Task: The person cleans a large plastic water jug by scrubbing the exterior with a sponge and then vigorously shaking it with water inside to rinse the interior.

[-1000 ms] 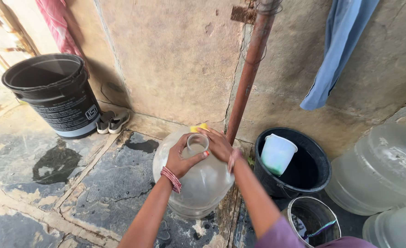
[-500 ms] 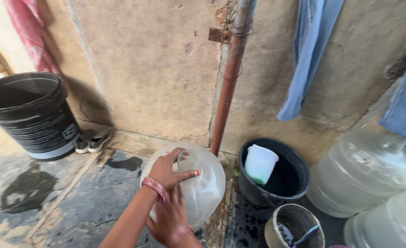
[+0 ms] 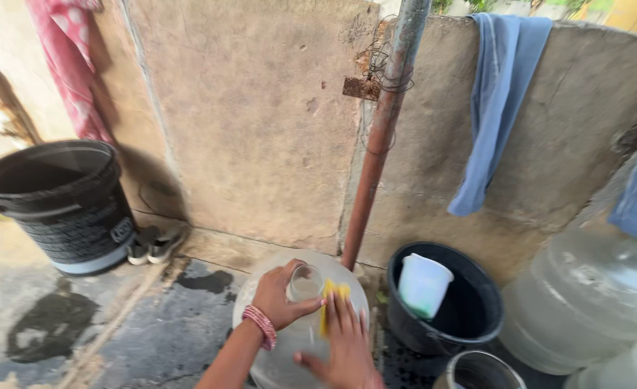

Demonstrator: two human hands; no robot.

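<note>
Since half a second ago the right hand (image 3: 347, 344) has come up from the lower side of the big clear water bottle (image 3: 300, 324) to its shoulder, and a yellow sponge (image 3: 331, 306) now shows under its fingers, just beside the neck; the view has also lifted a little.

The bottle stands on the wet stone floor (image 3: 153, 331), close to the foot of the wall (image 3: 261, 144) and just in front of the rusty pipe (image 3: 380, 144). The left hand (image 3: 282, 295) is closed around the short neck of the bottle, thumb on one side and fingers on the other — a firm hold that keeps it steady. The right hand lies flat and spread on the curved shoulder, pressing the sponge down; it does not clasp anything, it only presses.

To scrub well here, I think the left hand should keep the neck tight so the round bottle does not roll, while the right hand moves the sponge in short strokes that follow the curve. The surface looks wet and probably slippery, so the pressure should be even — not hard.

Near the right of the bottle is a black bucket (image 3: 470, 324) with a pale jug (image 3: 423, 284) inside. A bigger black bucket (image 3: 59, 209) stands well apart, toward the left end of the wall.
</note>
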